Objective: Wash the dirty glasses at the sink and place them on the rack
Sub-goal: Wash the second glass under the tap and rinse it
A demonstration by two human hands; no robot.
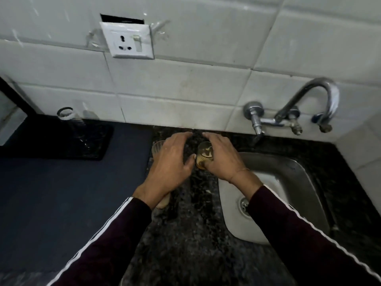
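Worktop (185, 234): dark speckled stone, left of steel sink (288, 168).
Right hand (221, 159): grip wraps a brown-stained glass (204, 154), just left of sink.
Left hand (171, 164): spread wide, hiding part of clear ribbed glass (157, 147).

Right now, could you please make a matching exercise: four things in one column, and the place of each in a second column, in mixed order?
Things:
1. stained glass
2. socket
3. tap
4. clear glass

Places:
A. on the dark mat, far left
B. on the wall above the sink
C. in the right hand, on the counter
D. on the tiles, upper left

Pairs: 1-C, 2-D, 3-B, 4-A
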